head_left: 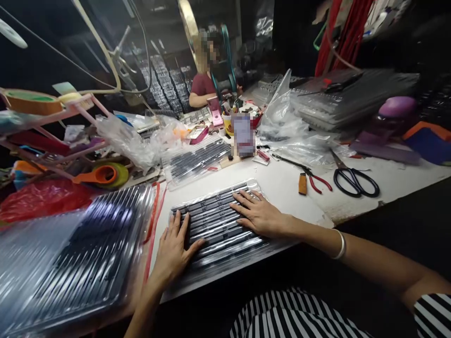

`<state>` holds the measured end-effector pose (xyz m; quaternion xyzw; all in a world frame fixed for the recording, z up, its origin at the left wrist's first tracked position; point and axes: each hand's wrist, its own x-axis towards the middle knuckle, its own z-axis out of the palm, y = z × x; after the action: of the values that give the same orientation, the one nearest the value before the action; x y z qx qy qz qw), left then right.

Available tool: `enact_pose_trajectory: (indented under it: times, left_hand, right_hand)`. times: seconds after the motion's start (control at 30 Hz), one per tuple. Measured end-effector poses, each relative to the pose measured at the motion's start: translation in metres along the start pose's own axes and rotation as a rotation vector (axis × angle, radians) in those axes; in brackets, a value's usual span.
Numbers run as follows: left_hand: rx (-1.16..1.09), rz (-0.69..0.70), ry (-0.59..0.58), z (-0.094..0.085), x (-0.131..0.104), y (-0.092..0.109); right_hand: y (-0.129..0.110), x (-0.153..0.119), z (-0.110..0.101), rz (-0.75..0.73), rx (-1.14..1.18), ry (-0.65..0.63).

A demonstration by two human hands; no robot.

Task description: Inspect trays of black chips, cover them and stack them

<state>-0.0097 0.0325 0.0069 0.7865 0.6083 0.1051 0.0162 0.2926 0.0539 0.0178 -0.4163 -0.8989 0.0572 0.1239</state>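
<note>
A clear plastic tray (218, 223) with rows of dark strip-shaped parts lies on the white table (282, 188) in front of me. My left hand (178, 249) rests on the tray's left edge, fingers apart and thumb stretched over the lower rows. On the right part of the tray lies my right hand (259, 213), flat with its fingers spread. Neither hand is closed around anything. Behind this tray sits another clear tray (199, 162) of dark strips.
Trays of dark strips (91, 249) are stacked at left. Red-handled pliers (310, 173), an orange-brown piece (302, 184) and scissors (355, 182) lie at right. Plastic bags (292, 122) and a blurred upright screen (244, 134) stand behind. A person (203, 89) sits across.
</note>
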Motion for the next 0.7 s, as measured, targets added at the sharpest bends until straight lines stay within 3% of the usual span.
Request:
enact_pose_trajectory:
  times: [0.17,0.23,0.37,0.47,0.57,0.63,0.7]
  left_hand:
    - [-0.189,-0.167,0.219,0.003,-0.004,-0.015]
    - [-0.207,-0.159,0.224,0.003,-0.003,-0.018]
    - [-0.275,-0.102,0.146,0.004,0.007,-0.015]
    - [-0.365,-0.027,0.044,0.008,0.016,0.006]
    - [-0.423,0.037,-0.046,0.012,0.02,0.043]
    - [-0.444,0.053,-0.073,0.012,0.021,0.068]
    - [-0.464,0.017,-0.054,0.01,0.022,0.087]
  right_hand:
    - [-0.005,-0.021,0.004,0.276,-0.008,0.123]
    - [-0.015,-0.04,0.008,0.357,0.016,0.171]
    - [-0.035,-0.097,0.014,0.373,0.116,0.343]
    - [-0.04,-0.148,0.013,0.512,0.275,0.514]
    - [-0.043,-0.193,0.013,0.931,0.667,0.643]
    - [-0.046,-0.214,0.013,1.108,1.105,0.602]
    - [-0.048,-0.227,0.013,1.141,1.439,0.536]
